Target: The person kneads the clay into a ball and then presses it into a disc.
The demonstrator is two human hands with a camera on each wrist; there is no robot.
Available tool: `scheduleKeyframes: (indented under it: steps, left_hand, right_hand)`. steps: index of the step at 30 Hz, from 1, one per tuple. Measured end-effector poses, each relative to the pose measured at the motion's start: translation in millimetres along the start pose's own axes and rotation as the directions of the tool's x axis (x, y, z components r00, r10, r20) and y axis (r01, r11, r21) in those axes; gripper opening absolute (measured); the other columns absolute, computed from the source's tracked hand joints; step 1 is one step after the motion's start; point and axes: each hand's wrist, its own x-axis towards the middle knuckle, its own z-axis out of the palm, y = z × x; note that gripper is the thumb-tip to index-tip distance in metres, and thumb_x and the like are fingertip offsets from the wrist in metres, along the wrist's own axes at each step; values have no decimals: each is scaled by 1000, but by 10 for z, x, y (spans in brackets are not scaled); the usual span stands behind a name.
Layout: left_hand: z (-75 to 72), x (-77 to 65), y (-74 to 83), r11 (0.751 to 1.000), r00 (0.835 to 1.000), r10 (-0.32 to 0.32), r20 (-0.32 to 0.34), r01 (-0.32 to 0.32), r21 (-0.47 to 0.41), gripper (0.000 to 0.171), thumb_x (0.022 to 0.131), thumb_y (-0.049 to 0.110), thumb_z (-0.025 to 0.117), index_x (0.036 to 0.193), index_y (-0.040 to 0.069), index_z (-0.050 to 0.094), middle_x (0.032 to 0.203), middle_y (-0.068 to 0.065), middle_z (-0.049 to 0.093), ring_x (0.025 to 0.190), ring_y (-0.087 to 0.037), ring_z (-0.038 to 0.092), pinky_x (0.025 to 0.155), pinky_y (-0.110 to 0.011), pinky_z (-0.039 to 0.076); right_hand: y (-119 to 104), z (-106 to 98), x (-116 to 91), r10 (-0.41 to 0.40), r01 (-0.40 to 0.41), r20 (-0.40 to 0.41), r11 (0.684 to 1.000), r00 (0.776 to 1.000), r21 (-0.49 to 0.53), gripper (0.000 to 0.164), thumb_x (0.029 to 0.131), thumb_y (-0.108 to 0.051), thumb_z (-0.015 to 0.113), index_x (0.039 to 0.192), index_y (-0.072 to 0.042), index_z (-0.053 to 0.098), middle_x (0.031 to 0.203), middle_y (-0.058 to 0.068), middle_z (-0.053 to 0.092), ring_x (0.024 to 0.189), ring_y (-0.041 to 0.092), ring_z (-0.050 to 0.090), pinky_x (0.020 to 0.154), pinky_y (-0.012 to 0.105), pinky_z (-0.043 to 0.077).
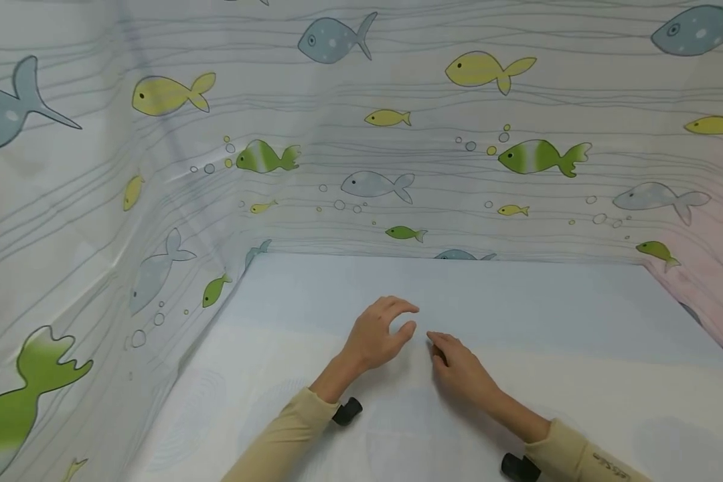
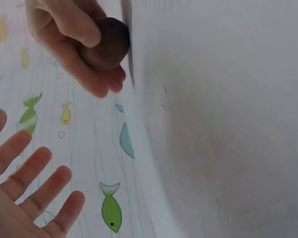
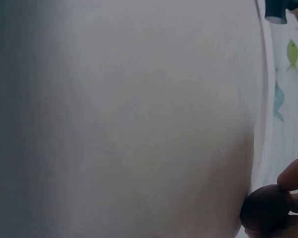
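Observation:
My right hand (image 1: 462, 371) is low over the white table, its thumb and fingers curled round a dark brown, roundish thing (image 2: 109, 43). Fruit-like in shape and smooth, it is mostly covered by that hand in the head view; I cannot tell its kind. Seen from the right wrist, the same dark thing (image 3: 265, 210) sits at the lower right, close by the table surface. To the left, my left hand (image 1: 376, 335) holds nothing, thumb and fingers parted and facing the right hand. Its spread fingers (image 2: 45, 173) show at lower left in the left wrist view.
The table (image 1: 548, 308) has a pale bluish band at the back and a white front part. Fish-printed curtain (image 1: 313, 100) hangs behind and along the left side, with a pinkish area at the right. Black wrist devices (image 1: 347, 411) sit by both sleeve cuffs.

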Motion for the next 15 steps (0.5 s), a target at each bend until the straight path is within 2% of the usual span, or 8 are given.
scheduleKeyframes:
  steps: [1, 3, 4, 6, 10, 15]
  left_hand:
    - [0, -3, 0, 1000, 1000, -4, 5, 4, -2, 27, 98, 29, 55, 116, 18, 71, 118, 5, 66, 112, -14, 60, 90, -34, 52]
    - [-2, -9, -3, 1000, 1000, -11, 9, 11, -4, 27, 97, 29, 55, 117, 18, 70, 118, 5, 66, 112, -14, 60, 91, -34, 52]
    - [-3, -13, -7, 1000, 1000, -15, 9, 15, -4, 27, 97, 29, 56, 117, 18, 71, 118, 5, 66, 113, -14, 59, 91, -34, 52]
    - [-6, -19, -19, 1000, 1000, -26, 10, 26, 3, 27, 97, 29, 56, 117, 18, 70, 119, 5, 66, 113, -14, 59, 93, -34, 51]
    - [-18, -32, -42, 999, 999, -50, 19, 49, 8, 28, 97, 30, 56, 118, 18, 70, 120, 5, 65, 115, -14, 58, 94, -35, 51]
    - [-44, -41, -64, 998, 997, -68, 33, 67, 14, 28, 97, 30, 56, 118, 18, 70, 121, 5, 65, 117, -14, 57, 95, -36, 50]
  right_hand:
    - [5, 18, 4, -14, 14, 15, 1000, 1000, -25, 47, 97, -3, 53, 143, 8, 46, 142, 24, 50, 123, 36, 53, 105, 50, 42]
    - [1, 52, 24, -51, 54, 40, 997, 998, -62, 52, 98, -6, 52, 145, 11, 39, 150, 29, 39, 141, 44, 34, 114, 59, 27]
    - [-4, 66, 37, -68, 73, 55, 994, 996, -82, 55, 99, -8, 52, 147, 13, 35, 153, 31, 33, 145, 45, 24, 115, 62, 20]
    - [-14, 92, 72, -91, 102, 90, 987, 992, -121, 61, 101, -15, 50, 149, 15, 27, 156, 32, 23, 148, 46, 13, 116, 64, 15]
    - [-25, 134, 153, -110, 132, 128, 976, 986, -174, 70, 101, -26, 49, 149, 17, 20, 158, 33, 15, 148, 47, 8, 115, 66, 11]
    - [28, 192, 256, -98, 127, 160, 975, 982, -184, 76, 102, -37, 46, 151, 14, 17, 160, 32, 9, 149, 46, 3, 115, 67, 6]
